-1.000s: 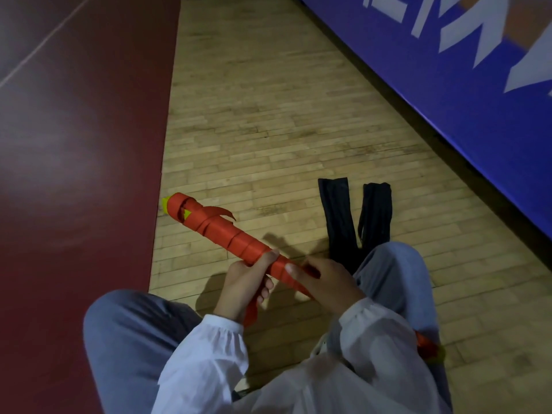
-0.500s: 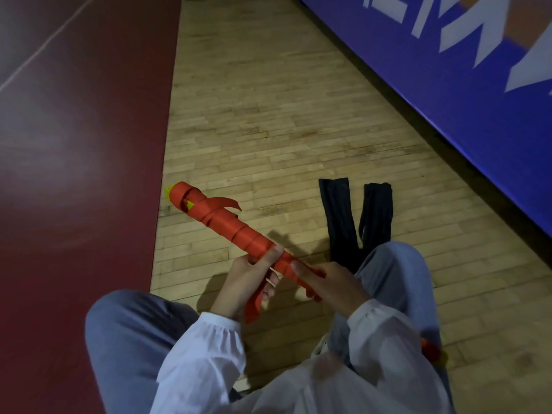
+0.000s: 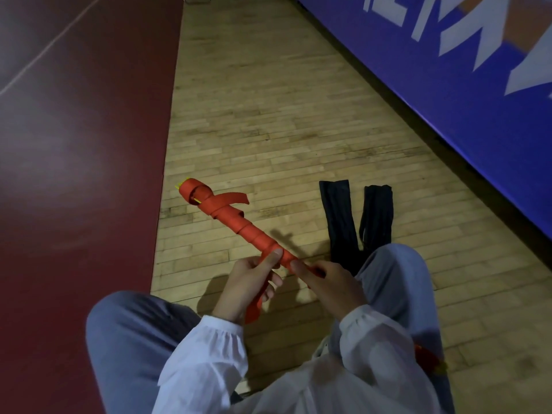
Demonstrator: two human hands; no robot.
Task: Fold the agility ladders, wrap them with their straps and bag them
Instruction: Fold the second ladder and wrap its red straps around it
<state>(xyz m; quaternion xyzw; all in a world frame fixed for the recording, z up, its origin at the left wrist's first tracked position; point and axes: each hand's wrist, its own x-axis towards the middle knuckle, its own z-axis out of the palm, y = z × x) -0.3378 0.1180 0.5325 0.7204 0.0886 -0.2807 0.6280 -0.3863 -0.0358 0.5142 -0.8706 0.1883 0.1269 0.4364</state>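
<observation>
Within the last second the loose strap tail (image 3: 255, 309) under the left hand (image 3: 248, 285) has lengthened and the wrapped ladder bundle (image 3: 239, 228) has swung its far end slightly toward 1 o'clock, so the wrap looks near its last turns. Both hands clasp the bundle's near end, the right hand (image 3: 331, 285) pinching it, above the floor (image 3: 268, 115); its long axis runs from 4 o'clock to 10 o'clock, yellow tips (image 3: 180, 185) pointing at 10

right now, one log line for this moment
phase: strap wrap | left hand: grips ladder bundle, strap tail hangs below | right hand: grips bundle near end | black bags: on floor
</observation>
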